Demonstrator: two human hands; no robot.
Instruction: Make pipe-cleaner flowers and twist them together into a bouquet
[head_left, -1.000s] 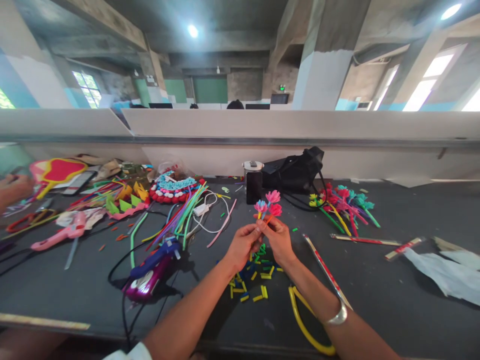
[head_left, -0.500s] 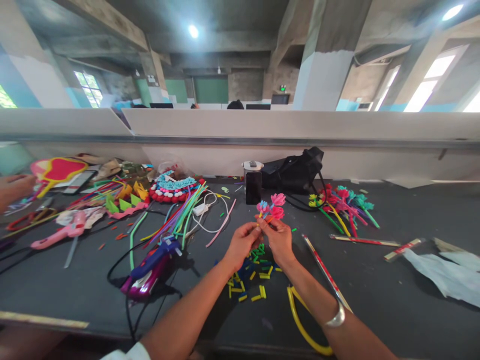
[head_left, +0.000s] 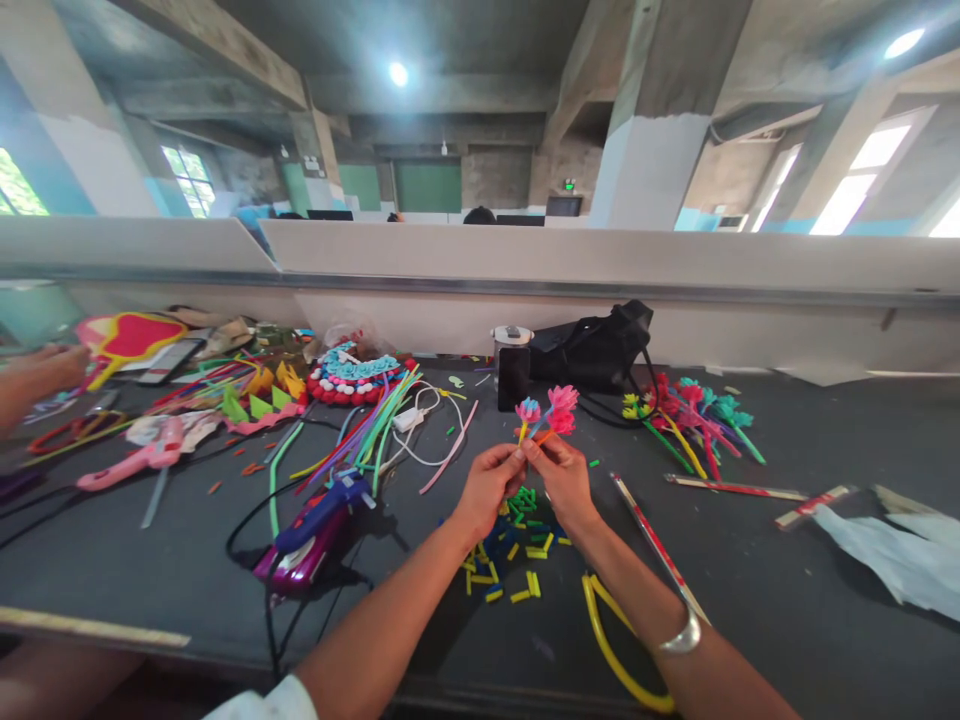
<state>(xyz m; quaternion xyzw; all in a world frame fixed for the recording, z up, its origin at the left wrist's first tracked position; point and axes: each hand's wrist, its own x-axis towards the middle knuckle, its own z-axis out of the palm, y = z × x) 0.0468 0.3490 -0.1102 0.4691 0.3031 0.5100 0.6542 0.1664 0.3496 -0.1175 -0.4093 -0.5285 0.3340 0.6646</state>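
Note:
Over the middle of the dark table, my left hand (head_left: pixel 491 490) and my right hand (head_left: pixel 562 482) meet, fingertips pinched together. Between them stand small craft flowers: a blue-and-pink flower (head_left: pixel 528 410) on a yellow stem, and pink flowers (head_left: pixel 562 408) to its right. The lower stems are hidden by my fingers, so which hand grips which stem is not clear. Below my hands lie short cut yellow pieces (head_left: pixel 532 552) and green pieces (head_left: pixel 523 503), with dark blue ones among them. A yellow tube (head_left: pixel 611 650) curves beside my right forearm.
Finished-looking craft flowers (head_left: pixel 697 415) lie at the right. A blue glue gun (head_left: pixel 322 515) rests on a purple object (head_left: pixel 304 565), with cables around. Fuzzy stems (head_left: pixel 375 420), a pink glue gun (head_left: pixel 142 460) and a phone (head_left: pixel 514 380) lie about. Another person's hand (head_left: pixel 52 370) is at far left.
The view has shifted slightly, so everything sits a little further right. My hands keep their pinch on the flowers, whose stems show a little more above the fingers.

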